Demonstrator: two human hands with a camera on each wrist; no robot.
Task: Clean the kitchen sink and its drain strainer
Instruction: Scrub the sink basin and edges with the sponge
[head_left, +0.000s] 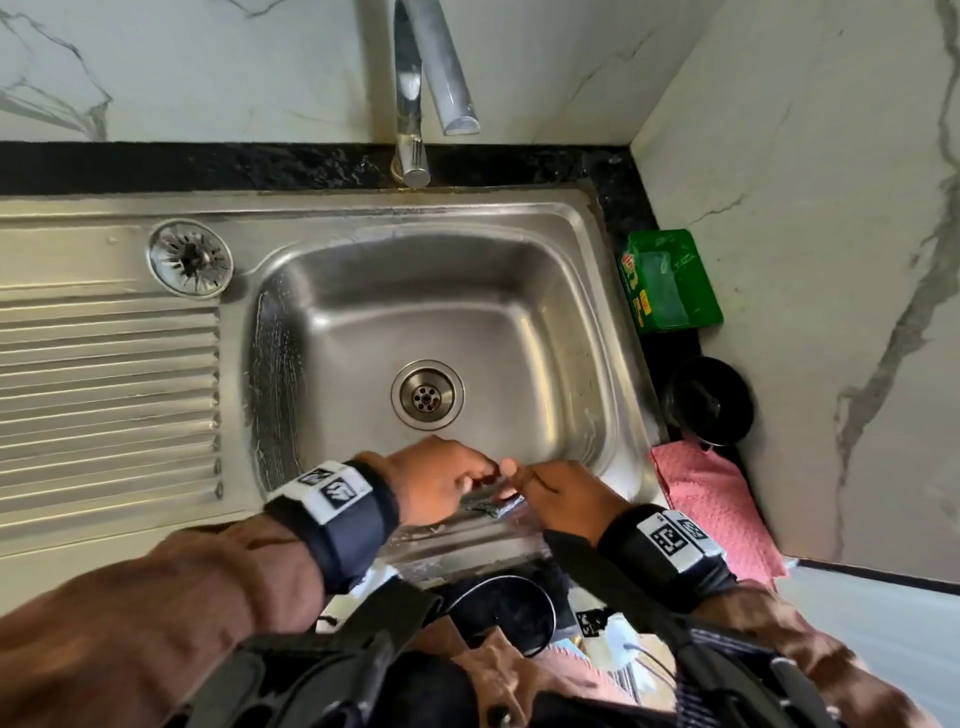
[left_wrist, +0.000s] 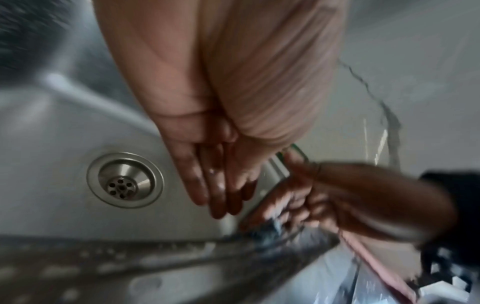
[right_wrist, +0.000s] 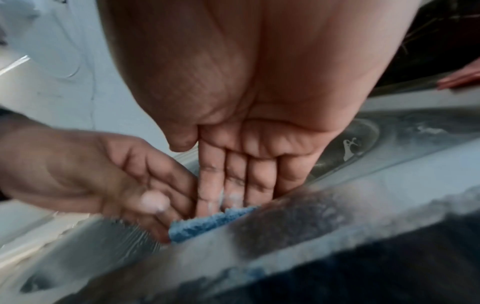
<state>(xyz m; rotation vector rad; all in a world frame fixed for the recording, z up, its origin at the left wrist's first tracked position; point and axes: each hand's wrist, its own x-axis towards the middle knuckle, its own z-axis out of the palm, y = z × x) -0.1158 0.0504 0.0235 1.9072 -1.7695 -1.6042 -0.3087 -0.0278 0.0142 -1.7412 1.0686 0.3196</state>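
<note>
**Both hands meeting over a scrub pad at the sink's near rim**

Nearest the person, the left hand (head_left: 441, 480) and the right hand (head_left: 558, 496) are coming together at the front edge of the stainless steel kitchen sink (head_left: 550, 249). Between them a small rectangular scrub pad (head_left: 493, 504) is lying on the near rim. The head view is showing it as grey and dark; only the right wrist view is showing its fuzzy blue face (right_wrist: 207, 222). There the right hand's fingers (right_wrist: 233, 181) are reaching straight down, their tips touching the pad, and the left hand's fingers are lying loosely extended beside it (a little foam is clinging to the fingertips). The left wrist view, heavily blurred, is showing the left hand (left_wrist: 218, 174) with fingers straight and close together above the basin floor.

Farther in, the round open drain (head_left: 427, 395) is sitting in the middle of the basin. The round slotted steel drain strainer (head_left: 190, 258) is lying out on the drainboard's far corner, left of the basin.

To the right, a pink cloth (head_left: 717, 509) is lying on the black counter, then a black round container (head_left: 709, 400), then a green plastic tub (head_left: 672, 280). At the back a chrome tap (head_left: 415, 88) is arching over the sink.
</note>
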